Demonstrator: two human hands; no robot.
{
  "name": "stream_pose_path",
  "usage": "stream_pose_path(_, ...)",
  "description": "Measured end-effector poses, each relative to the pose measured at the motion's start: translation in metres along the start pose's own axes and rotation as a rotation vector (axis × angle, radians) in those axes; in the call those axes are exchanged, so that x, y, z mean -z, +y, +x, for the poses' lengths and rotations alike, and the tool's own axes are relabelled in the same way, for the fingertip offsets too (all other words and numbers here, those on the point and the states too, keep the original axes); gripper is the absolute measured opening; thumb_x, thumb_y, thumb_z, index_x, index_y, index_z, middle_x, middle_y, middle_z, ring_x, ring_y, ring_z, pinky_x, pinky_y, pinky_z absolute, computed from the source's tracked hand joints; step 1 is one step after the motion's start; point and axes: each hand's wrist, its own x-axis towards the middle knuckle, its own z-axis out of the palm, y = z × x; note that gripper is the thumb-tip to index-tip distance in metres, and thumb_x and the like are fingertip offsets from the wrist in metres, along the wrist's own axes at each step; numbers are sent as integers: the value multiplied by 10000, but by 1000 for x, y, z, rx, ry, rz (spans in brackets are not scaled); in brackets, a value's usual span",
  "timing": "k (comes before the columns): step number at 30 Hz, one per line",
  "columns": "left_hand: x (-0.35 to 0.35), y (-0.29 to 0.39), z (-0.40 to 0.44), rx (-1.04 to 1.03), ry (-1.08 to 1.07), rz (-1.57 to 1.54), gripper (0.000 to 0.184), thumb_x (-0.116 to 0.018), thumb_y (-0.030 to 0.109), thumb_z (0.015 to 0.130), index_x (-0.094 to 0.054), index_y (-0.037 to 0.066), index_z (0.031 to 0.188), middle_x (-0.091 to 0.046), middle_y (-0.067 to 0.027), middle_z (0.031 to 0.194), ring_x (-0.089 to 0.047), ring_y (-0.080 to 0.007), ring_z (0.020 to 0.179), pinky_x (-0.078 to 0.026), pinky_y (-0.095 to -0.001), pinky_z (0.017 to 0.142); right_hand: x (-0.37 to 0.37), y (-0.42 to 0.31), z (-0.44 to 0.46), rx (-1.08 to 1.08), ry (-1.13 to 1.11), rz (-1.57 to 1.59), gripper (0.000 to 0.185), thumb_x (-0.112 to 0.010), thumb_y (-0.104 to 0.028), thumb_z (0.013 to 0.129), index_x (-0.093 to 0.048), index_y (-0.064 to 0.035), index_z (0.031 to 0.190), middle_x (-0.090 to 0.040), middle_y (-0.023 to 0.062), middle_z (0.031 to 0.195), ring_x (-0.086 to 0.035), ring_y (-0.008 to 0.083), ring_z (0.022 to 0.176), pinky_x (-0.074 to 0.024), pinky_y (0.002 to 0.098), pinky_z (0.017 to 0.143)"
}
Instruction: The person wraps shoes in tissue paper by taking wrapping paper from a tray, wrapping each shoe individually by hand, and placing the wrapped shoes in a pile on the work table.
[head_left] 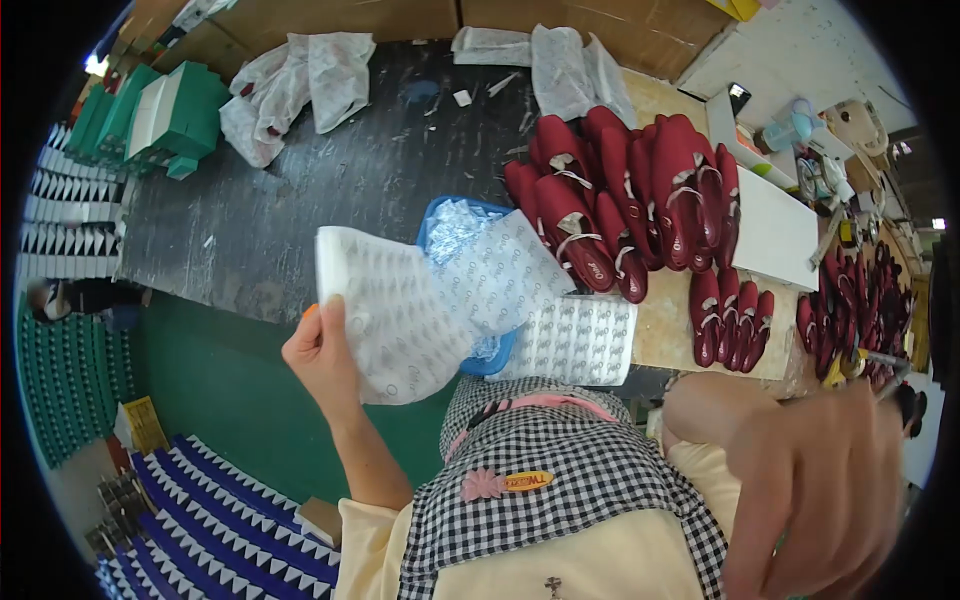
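Note:
My left hand (325, 350) pinches the left edge of a stack of thin white printed sheets (390, 320), held above the floor beside the table. A translucent printed sheet (505, 270) lies over the right part of that stack and over a blue basket (510, 355) with crinkled clear plastic in it. Close to the camera at the lower right, my right hand (825, 490) is raised and blurred; its fingers point downward or curl, and whether it holds anything is hidden. A sheet of printed labels (575, 340) lies right of the basket.
Dark red shoes (630, 200) are grouped on the table (330, 190), right of the basket. White tissue wraps (340, 80) lie along its far edge. Green boxes (180, 110) stand at the far left, blue boxes (230, 510) at the lower left. A person is partly visible at the left.

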Motion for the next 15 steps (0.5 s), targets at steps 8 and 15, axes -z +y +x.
stream_pose_path(8, -3, 3, -2, 19, -14, 9, 187, -684, 58, 847, -607, -62, 727, -487, 25, 614, -367, -60, 570, -317, -197, 518, 6, -5, 10, 7, 24, 298, 268, -564, -117, 899, -512, -130, 636, -462, -7, 553, -416, 98, 488, -388, 245, 603)
stream_pose_path(15, -3, -5, -1, 27, -70, -16, 195, -686, 57, 843, -598, -55, 710, -460, 29, 607, -347, -65, 562, -298, -209, 506, 17, -8, 20, 51, -10, 311, 215, -578, -156, 895, -519, -136, 689, -455, -23, 581, -392, 88, 502, -340, 213, 472)
